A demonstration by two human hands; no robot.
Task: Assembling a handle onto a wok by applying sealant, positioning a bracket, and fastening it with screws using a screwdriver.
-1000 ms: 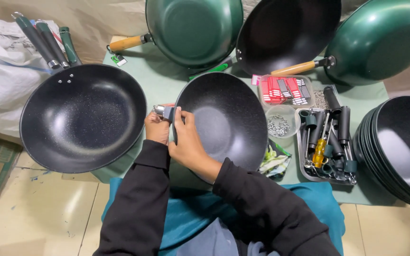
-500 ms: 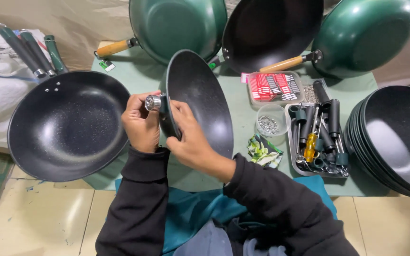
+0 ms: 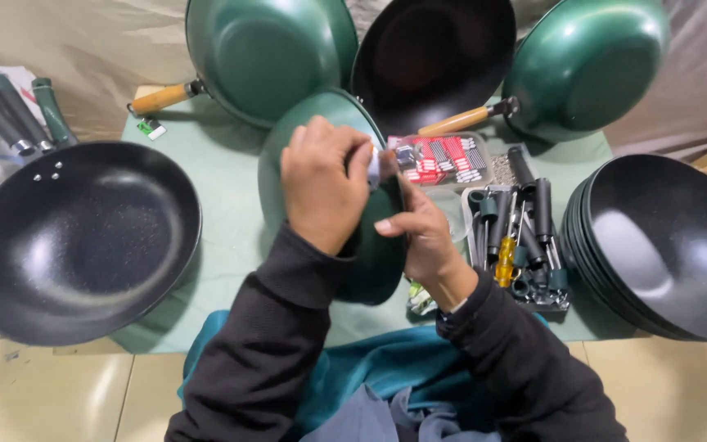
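Green wok (image 3: pixel 333 176) stands on edge at the middle of the counter (image 3: pixel 222 176), its green outer side turned toward the camera, held between both hands; the left hand (image 3: pixel 321 188) is cupped over the upper face of the green wok, fingers curled and closed on a small pale metal fitting (image 3: pixel 375 168) at the rim; the right hand (image 3: pixel 419 233) grips the right edge of the green wok, thumb extended across toward the left hand, fingers wrapped behind and out of sight.

To the left of the green wok, 1 black wok (image 3: pixel 75 241) lies open side up, overhanging the counter edge; beyond that, loose dark handles (image 3: pixel 10 115) rest on a pale bag. Behind the green wok, 3 finished woks lean against the backdrop: a green one with a wooden handle (image 3: pixel 267 53), a black-lined one (image 3: pixel 435 57), and a further green one (image 3: pixel 587 65) with a wooden handle. To the right of the green wok sit a red packet (image 3: pixel 439 157) and a tray of tools (image 3: pixel 517 241) including a yellow-handled screwdriver (image 3: pixel 504 263); further right, a stack of black woks (image 3: pixel 664 245). Below the green wok, teal cloth (image 3: pixel 386 368) covers the lap.
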